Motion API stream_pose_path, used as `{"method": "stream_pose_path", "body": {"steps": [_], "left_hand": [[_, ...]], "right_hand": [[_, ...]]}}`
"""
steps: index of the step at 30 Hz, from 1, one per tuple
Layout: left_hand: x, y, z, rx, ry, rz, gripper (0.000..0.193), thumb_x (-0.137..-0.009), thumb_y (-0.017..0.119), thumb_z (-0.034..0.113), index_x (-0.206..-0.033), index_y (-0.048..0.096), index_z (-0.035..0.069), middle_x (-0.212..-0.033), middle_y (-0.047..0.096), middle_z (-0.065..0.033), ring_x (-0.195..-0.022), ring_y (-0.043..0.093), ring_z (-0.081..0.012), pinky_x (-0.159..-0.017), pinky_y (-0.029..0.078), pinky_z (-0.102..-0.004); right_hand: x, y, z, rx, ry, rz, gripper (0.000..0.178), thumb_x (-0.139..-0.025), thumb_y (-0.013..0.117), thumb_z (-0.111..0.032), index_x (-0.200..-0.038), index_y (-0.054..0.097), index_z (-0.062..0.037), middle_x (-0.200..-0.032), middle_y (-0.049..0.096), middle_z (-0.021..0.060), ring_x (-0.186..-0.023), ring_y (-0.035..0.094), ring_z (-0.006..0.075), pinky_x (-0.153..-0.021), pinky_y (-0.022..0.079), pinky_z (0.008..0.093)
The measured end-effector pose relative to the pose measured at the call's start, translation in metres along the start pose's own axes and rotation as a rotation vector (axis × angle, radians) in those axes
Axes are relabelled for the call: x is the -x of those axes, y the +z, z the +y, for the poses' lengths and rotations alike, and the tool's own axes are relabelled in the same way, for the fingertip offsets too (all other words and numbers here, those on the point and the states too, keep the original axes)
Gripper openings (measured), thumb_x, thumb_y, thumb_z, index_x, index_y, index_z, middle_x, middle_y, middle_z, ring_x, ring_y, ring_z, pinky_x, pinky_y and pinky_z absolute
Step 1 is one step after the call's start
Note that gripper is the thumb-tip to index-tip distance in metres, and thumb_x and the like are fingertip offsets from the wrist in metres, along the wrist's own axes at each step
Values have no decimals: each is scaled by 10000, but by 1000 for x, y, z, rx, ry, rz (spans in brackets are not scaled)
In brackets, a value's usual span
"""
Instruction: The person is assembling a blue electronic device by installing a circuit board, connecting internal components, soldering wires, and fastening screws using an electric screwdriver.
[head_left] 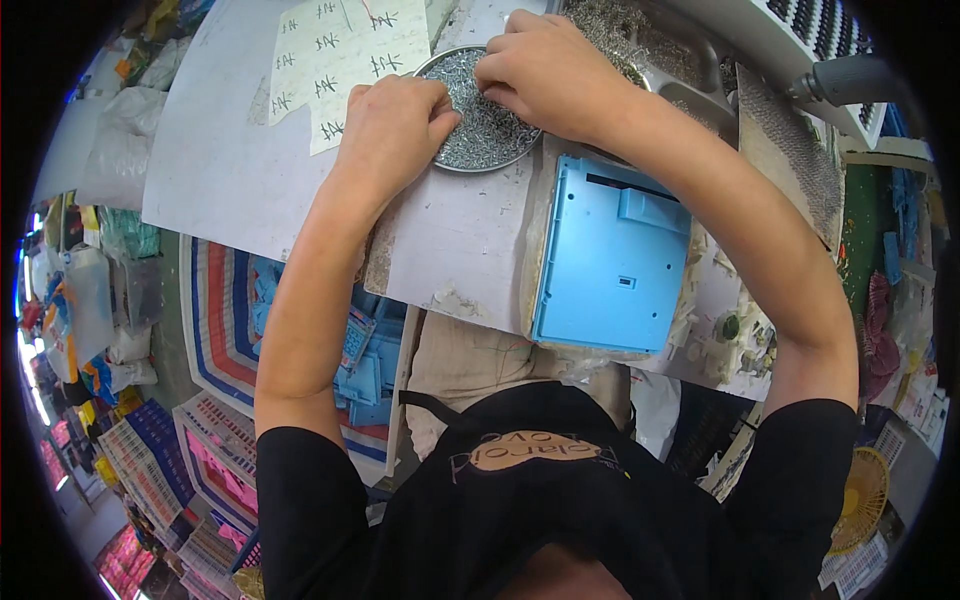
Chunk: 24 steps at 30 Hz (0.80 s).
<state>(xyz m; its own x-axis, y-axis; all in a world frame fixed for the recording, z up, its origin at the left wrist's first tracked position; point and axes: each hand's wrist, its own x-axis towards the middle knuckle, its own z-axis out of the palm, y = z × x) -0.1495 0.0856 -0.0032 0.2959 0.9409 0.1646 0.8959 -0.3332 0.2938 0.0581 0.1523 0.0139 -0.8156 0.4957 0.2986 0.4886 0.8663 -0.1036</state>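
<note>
A round metal dish [468, 166] full of small silvery screws [488, 135] stands at the far middle of the table. My left hand [398, 122] is at its left rim, fingers curled in and thumb against them; whatever they hold, if anything, is hidden. Over the dish's far right part, my right hand [550, 75] reaches down with its fingers pinched together at the screws, and the fingertips are partly hidden. A light blue plastic casing [612, 265] with a slot and small holes lies nearer me, below my right forearm.
A metal tray [690, 75] of small metal parts sits beyond my right arm. To the right is a dark powered screwdriver [850, 80] by a white rack [790, 45]. Handwritten paper [345, 60] lies at the far left. Blue casings [370, 375] fill a striped bag [225, 320] below the table.
</note>
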Motion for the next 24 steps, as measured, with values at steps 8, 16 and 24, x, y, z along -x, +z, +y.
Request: {"method": "stream_pose_path", "body": {"steps": [8, 16, 24], "left_hand": [[-1, -4, 9, 57, -41, 81, 187, -927, 654, 202, -918, 692, 19, -811, 677, -118, -768, 636, -283, -751, 492, -408], [55, -2, 69, 873, -189, 20, 139, -902, 711, 114, -942, 714, -19, -708, 615, -27, -599, 446, -68, -548, 392, -262], [44, 2, 99, 795, -148, 32, 122, -896, 680, 98, -864, 632, -9, -710, 573, -84, -617, 515, -182, -579, 431, -321]], "right_hand": [[12, -7, 6, -126, 137, 4, 122, -867, 710, -207, -883, 754, -95, -917, 731, 35, -1016, 608, 271, -907, 495, 421], [-10, 12, -2, 188, 18, -168, 101, -804, 719, -217, -819, 726, -118, -878, 720, 27, -985, 612, 258, -920, 461, 452], [-14, 6, -10, 250, -40, -142, 181, -853, 611, -207, -793, 749, -107, -873, 729, 63, -977, 630, 253, -868, 445, 501]]}}
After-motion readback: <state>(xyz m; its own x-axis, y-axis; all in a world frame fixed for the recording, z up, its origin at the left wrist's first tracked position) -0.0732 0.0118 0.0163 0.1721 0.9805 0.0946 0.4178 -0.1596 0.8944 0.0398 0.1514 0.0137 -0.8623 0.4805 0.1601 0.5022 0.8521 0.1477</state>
